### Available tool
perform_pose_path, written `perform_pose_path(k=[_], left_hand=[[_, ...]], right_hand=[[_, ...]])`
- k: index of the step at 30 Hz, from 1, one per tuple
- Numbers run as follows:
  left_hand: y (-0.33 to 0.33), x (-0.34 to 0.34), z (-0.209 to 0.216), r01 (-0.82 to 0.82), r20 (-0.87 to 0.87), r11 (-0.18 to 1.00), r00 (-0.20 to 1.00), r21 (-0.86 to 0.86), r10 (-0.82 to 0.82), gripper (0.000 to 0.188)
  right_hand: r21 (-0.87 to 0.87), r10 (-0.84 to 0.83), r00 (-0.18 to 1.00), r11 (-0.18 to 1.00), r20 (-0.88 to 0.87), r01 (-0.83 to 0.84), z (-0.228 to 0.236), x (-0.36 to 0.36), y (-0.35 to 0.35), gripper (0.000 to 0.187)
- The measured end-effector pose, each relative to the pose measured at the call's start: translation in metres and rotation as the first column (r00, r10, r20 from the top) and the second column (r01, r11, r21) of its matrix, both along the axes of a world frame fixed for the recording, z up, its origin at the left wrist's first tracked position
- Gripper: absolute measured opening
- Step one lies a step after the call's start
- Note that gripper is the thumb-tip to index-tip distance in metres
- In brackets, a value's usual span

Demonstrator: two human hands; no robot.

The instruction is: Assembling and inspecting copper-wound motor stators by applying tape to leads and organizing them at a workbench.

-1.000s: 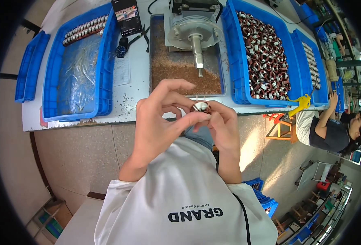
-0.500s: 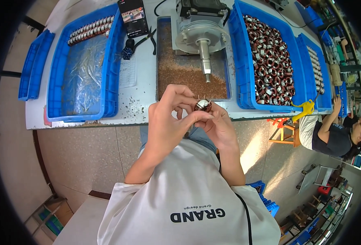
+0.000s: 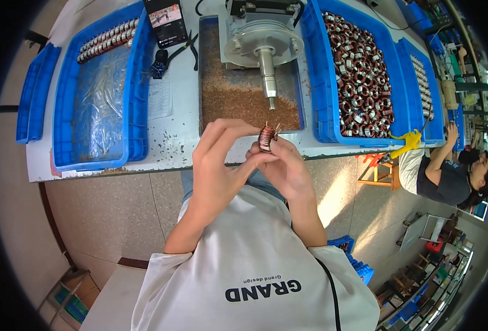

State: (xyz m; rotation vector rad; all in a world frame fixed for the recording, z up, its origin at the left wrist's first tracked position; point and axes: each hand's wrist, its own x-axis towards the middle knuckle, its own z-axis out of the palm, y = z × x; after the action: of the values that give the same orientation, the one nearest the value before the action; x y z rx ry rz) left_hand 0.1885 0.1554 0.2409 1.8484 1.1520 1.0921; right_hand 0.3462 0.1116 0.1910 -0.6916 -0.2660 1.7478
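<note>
A small toroidal coil (image 3: 266, 139), wound in copper-red wire with short wire ends sticking up, is held at the table's front edge, just below the machine's spindle (image 3: 268, 83). My left hand (image 3: 215, 168) curls around its left side, thumb underneath and fingertips at the top edge. From the right, my right hand (image 3: 289, 168) pinches the same coil between thumb and fingers. Part of the coil's lower side is hidden behind the fingertips. Coil and spindle tip are apart.
Under the machine lies a tray (image 3: 304, 110) strewn with copper-coloured scraps. On the right stands a blue crate (image 3: 321, 83) full of loose coils; on the left, another blue crate (image 3: 136, 105) has coils in rows. Pliers (image 3: 188, 48), a watch (image 3: 159, 65) and a phone (image 3: 165, 23) lie between. A co-worker (image 3: 448, 179) sits at right.
The coil has been turned in my fingers, so its wound side now shows instead of its pale face. The whole view has shifted slightly.
</note>
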Motion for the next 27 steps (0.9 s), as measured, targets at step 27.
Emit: perform_pose_path(k=[27], left_hand=[[-0.005, 0.019, -0.011, -0.072, 0.043, 0.992, 0.997, 0.103, 0.068, 0.045]], right_hand=[[0.106, 0.05, 0.949, 0.994, -0.312, -0.018, -0.016, -0.003, 0.009, 0.031]])
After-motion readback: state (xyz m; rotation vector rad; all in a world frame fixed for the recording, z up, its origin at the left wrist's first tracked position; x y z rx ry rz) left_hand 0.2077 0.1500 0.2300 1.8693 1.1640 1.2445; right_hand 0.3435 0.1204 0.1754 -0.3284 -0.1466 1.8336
